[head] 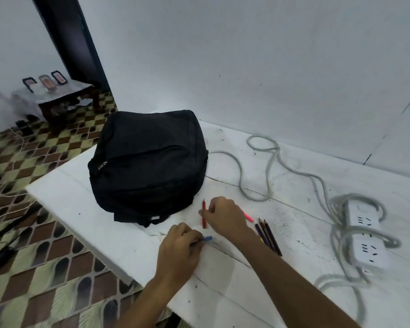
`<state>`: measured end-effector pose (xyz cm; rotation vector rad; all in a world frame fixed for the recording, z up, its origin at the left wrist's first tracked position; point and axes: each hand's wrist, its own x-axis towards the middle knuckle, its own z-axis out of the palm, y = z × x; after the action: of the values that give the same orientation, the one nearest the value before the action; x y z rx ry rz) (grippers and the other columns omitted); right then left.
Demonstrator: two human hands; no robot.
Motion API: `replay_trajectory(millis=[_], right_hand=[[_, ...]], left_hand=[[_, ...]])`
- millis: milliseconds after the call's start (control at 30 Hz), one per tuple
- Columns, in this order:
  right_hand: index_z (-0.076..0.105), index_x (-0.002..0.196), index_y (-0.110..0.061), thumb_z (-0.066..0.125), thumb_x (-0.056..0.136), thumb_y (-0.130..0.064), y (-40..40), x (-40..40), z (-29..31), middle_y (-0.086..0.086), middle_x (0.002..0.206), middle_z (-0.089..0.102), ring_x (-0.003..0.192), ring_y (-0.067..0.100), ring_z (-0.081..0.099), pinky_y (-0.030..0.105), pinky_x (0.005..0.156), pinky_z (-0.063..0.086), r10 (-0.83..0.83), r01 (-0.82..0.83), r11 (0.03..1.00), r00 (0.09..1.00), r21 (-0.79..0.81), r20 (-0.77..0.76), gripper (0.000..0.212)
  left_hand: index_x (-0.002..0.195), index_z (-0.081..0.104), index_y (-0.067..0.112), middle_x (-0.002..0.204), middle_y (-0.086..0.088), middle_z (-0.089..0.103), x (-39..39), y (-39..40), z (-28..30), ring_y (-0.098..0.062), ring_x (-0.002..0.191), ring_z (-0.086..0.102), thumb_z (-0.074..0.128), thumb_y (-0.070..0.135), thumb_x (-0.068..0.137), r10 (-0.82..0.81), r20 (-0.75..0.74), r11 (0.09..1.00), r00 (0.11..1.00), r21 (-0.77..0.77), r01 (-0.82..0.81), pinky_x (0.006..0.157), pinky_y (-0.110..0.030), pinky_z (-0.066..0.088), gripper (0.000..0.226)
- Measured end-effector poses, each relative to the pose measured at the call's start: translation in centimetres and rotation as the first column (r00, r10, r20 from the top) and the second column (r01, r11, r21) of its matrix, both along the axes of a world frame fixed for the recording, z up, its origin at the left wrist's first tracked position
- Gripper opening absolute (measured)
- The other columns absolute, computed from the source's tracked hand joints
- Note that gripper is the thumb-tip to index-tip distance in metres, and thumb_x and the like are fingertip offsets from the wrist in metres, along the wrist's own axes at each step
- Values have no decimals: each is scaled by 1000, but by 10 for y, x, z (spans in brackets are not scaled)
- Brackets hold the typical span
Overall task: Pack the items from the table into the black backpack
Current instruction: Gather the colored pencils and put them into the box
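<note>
The black backpack point(149, 164) lies zipped on the white table point(85, 209), just beyond my hands. My right hand point(223, 215) pinches a red pencil point(203, 214) that stands nearly upright in front of the bag. My left hand point(179, 252) is curled round a blue pen point(208, 238); only its tip shows past the fingers. A pink pen point(248, 217) pokes out from behind my right hand. Three dark pencils point(268, 235) lie side by side on the table to the right of my right forearm.
A white power strip point(365, 235) with its thick grey cable point(265, 166) coiled around it lies on the table's right side. The wall point(270, 67) runs close behind. The table's left edge drops to a patterned floor point(45, 256) with cords on it.
</note>
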<state>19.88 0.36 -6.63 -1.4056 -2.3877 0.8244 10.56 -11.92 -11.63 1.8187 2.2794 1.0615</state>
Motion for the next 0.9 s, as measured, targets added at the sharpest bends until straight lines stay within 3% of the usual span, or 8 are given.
replay_trajectory(millis=[133, 267, 367, 533, 667, 733, 800, 900], right_hand=[[44, 74, -18, 59, 87, -42, 3, -18, 3, -1, 71, 55, 68, 18, 54, 28, 60, 38, 58, -58, 998, 977, -10, 206, 32], [44, 87, -15, 52, 92, -32, 5, -21, 0, 4, 87, 55, 76, 20, 49, 27, 56, 32, 90, -95, 995, 959, 7, 268, 19], [47, 84, -14, 53, 90, -29, 6, -15, -4, 1, 76, 51, 71, 19, 52, 27, 57, 37, 80, -66, 995, 976, -77, 202, 18], [62, 76, -4, 60, 84, -20, -3, 13, -8, 6, 70, 59, 63, 16, 54, 26, 57, 42, -42, 33, 990, 997, -134, -62, 19], [63, 71, -4, 63, 85, -15, -16, 31, -12, 10, 67, 68, 52, 10, 59, 23, 56, 50, -130, 64, 964, 960, -257, -250, 18], [65, 73, -1, 66, 85, -13, -21, 38, -11, 10, 67, 69, 55, 13, 64, 26, 56, 54, -163, 49, 945, 928, -323, -334, 16], [67, 76, -1, 65, 87, -12, -27, 44, -7, 12, 70, 69, 56, 14, 65, 18, 48, 48, -184, 29, 934, 892, -355, -412, 15], [67, 76, -1, 61, 90, -12, -35, 52, -1, 13, 69, 67, 54, 19, 66, 20, 43, 46, -267, 47, 915, 814, -400, -516, 19]], left_hand=[[87, 71, 23, 79, 6, 53, -15, -8, 3, -10, 53, 48, 60, 33, 85, -59, -84, 996, 995, 66, 64, 41, -29, 46, 15], [88, 72, 14, 93, 2, 66, -22, -12, 1, -9, 67, 61, 57, 24, 88, -126, -76, 973, 989, 186, 139, 55, -23, 54, 18], [87, 74, 7, 91, 1, 71, -17, -11, 2, -1, 81, 64, 64, 15, 85, -181, 39, 949, 983, 269, 164, 68, -15, 55, 13], [97, 73, 22, 93, 23, 68, -10, -2, 6, 6, 83, 65, 74, 10, 78, -169, 343, 964, 924, 251, 83, 61, -9, 53, 22], [138, 39, 38, 136, 37, 42, -1, 4, 21, -11, 88, 71, 77, 4, 77, -197, 651, 980, 733, 124, 153, 68, -22, 58, 80], [145, 15, 45, 144, 30, 31, 4, 7, 27, -21, 86, 72, 80, 4, 73, -197, 755, 979, 625, 122, 161, 69, -29, 59, 105], [145, 10, 44, 138, 14, 45, 7, 9, 32, -26, 84, 73, 80, 6, 69, -150, 853, 987, 500, 103, 121, 68, -33, 59, 110], [139, 25, 33, 108, -7, 71, 10, 13, 36, -30, 88, 72, 72, -3, 74, -56, 968, 998, 243, 53, 16, 66, -34, 59, 88]])
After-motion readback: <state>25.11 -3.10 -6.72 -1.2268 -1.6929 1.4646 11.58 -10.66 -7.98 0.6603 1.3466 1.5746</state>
